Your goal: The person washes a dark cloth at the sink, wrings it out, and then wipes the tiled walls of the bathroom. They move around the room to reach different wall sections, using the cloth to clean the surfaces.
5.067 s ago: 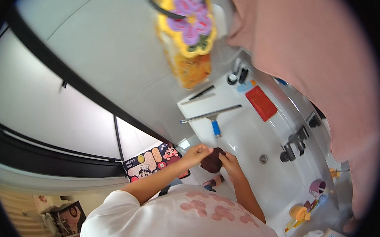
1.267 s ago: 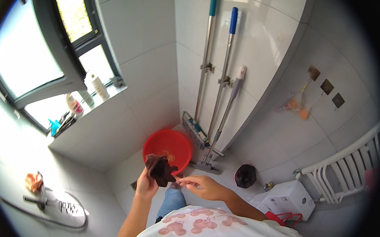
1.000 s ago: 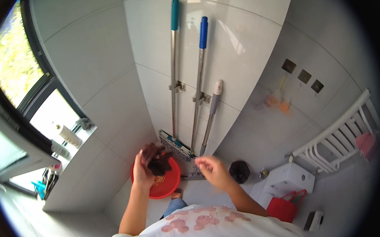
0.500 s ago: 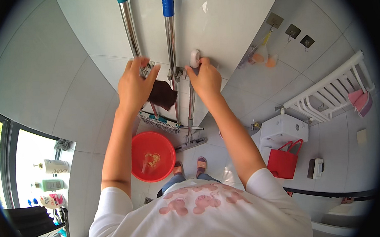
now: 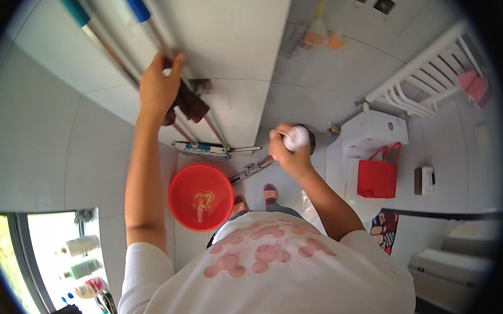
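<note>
My left hand (image 5: 159,89) is closed around a dark brown cloth (image 5: 192,104), which hangs below the fingers. It is right beside the shiny pole of a blue-gripped mop (image 5: 136,6); whether it touches the pole I cannot tell. A teal-gripped mop (image 5: 74,10) leans against the wall just to the left. Lower and to the right, my right hand (image 5: 292,153) grips a mop handle (image 5: 297,138) near its pale rounded end, blurred by motion. That mop's grey flat head (image 5: 252,171) rests on the floor.
A red basin (image 5: 176,206) with something yellowish inside stands on the floor near my feet. On the right are a red bag (image 5: 375,177), a white box-like unit (image 5: 373,130) and a white towel rack (image 5: 417,72). Bottles (image 5: 81,246) stand by the window at left.
My right hand has brought the pale-ended mop handle away from the wall, down and to the right. The left hand with the cloth has moved up toward the blue-gripped pole. The view has shifted.
</note>
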{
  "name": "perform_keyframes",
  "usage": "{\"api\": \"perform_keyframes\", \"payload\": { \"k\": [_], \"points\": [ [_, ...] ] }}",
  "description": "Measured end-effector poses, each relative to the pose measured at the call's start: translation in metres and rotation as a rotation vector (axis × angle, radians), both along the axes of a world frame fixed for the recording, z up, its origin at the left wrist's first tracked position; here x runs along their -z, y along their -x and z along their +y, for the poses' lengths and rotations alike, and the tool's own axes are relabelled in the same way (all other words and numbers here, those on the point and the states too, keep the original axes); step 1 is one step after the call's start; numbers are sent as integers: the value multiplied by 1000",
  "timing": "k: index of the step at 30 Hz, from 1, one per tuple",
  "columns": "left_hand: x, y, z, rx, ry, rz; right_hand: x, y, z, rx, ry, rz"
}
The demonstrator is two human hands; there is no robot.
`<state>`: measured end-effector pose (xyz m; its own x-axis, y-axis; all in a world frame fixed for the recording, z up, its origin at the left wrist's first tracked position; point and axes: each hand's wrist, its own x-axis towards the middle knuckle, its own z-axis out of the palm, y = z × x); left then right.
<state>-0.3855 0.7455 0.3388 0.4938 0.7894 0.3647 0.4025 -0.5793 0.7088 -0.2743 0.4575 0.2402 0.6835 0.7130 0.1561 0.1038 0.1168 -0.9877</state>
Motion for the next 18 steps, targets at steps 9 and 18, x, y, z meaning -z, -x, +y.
{"api": "perform_keyframes", "payload": {
  "k": [9, 18],
  "points": [
    [18, -15, -4, -24, 46, -116, -77, -95, -140, 622, -276, 97],
    [20, -18, -4, -58, 80, -87, -61, -117, -162, 911, -176, 102]
  ]
}}
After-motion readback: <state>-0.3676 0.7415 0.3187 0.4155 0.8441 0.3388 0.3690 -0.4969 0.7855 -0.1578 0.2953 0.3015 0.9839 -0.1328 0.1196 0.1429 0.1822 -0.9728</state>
